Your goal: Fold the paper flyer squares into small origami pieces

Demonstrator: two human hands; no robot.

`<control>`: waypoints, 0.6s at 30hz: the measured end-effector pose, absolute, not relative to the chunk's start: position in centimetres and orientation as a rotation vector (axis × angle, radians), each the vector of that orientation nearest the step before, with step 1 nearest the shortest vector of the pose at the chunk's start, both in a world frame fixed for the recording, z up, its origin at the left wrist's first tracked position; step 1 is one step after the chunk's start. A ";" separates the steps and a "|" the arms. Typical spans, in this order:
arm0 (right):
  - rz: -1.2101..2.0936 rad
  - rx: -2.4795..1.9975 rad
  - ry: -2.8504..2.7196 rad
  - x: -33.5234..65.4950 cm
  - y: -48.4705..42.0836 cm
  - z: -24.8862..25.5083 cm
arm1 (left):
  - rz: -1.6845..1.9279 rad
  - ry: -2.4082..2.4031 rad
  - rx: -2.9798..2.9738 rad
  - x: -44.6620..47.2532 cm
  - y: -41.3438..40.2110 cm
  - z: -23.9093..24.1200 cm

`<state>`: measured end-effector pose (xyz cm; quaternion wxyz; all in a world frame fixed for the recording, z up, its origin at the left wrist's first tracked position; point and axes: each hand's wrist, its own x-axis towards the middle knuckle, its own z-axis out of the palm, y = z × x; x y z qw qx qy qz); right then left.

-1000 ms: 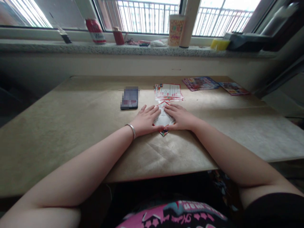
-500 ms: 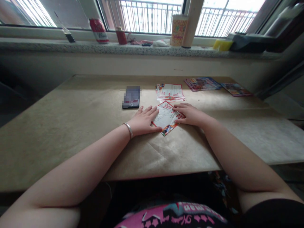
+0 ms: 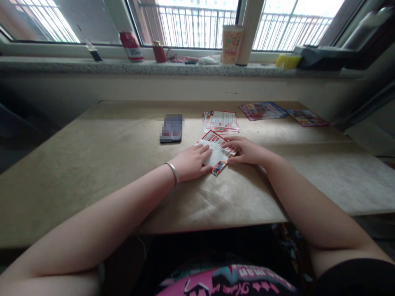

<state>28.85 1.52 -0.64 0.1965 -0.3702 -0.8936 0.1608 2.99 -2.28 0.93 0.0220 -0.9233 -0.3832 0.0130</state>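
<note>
Currently: printed paper (image 3: 218, 155) between near and far edges of table (image 3: 98, 156) | left hand (image 3: 191, 161) spread flat on it | right hand (image 3: 247, 151) curled at paper's right edge, pinch unclear | likely light, creases easily; grip edges

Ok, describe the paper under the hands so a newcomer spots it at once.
On the beige table, look to the middle, where the left hand and right hand rest. Between them shows a white paper with red edging and a colourful near corner. Unlike the pile of similar sheets just beyond, it has both hands on it and sits cornerwise.
</note>
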 end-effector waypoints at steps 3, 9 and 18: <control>0.484 -1.068 -2.525 29.1 1.5 -0.6 | 0.079 -1.256 -2.839 4.1 -2.5 1.5; 0.535 -1.070 -2.503 29.3 1.4 -0.3 | -0.013 -1.419 -2.729 5.5 -3.1 1.2; 0.440 -1.005 -2.545 28.8 0.9 0.6 | -0.155 -1.404 -2.767 4.1 -2.7 -0.3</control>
